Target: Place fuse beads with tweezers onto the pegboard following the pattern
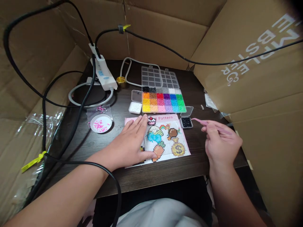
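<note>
— Pale cloth (163, 214) is seen nearest, at the bottom edge; past it two bare forearms are stretched over a dark table (175, 171).

— How is the left hand (136, 145) placed?

— It is laid palm down, fingers extended, on the left part of a sheet (168, 151) of pixel patterns. Nothing is gripped. The thumb is rested by a printed carrot (159, 151).

— And the right hand (220, 143)?

— Pink tweezers (200, 121) are pinched between its thumb and fingers, right of the sheet. The tip is pointed left, at the rim of a small box of black beads (186, 122); whether the rim is touched, or a bead held, cannot be told.

— Where are other colours kept?

— White beads (135, 106) are held in another small box, its lid open, beyond the left fingertips. Behind the sheet, many colours are sorted in a tray (164, 112), its clear lid swung back. At the left, pink beads are scattered in a white dish (92, 122), which is set partly over a clear board (107, 111).

— What is found around these?

— A power strip (105, 74) is placed at the back left, beside a gold cup (121, 81). The table is enclosed by cardboard (165, 31).
</note>
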Tool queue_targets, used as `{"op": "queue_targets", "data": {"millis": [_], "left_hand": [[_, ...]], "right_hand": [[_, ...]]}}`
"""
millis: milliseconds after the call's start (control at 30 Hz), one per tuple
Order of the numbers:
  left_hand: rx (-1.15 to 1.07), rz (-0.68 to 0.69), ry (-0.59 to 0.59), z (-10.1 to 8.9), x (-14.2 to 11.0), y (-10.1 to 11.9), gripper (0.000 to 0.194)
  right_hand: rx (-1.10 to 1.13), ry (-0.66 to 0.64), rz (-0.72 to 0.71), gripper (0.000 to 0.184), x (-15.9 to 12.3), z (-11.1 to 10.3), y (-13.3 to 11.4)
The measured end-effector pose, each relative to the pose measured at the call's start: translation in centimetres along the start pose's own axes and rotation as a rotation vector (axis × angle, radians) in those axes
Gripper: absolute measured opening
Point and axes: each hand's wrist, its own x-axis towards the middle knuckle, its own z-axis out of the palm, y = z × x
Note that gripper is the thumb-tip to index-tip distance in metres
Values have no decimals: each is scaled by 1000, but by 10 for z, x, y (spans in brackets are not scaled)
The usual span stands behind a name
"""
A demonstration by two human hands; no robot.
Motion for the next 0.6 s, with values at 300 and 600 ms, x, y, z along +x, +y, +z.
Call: {"op": "queue_targets", "data": {"millis": [300, 600], "left_hand": [[-1, 30, 24, 3, 0, -3, 129], [3, -17, -31, -4, 0, 4, 130]], "right_hand": [[-65, 60, -166, 14, 0, 4, -6], [134, -70, -88, 14, 42, -1, -29]]}}
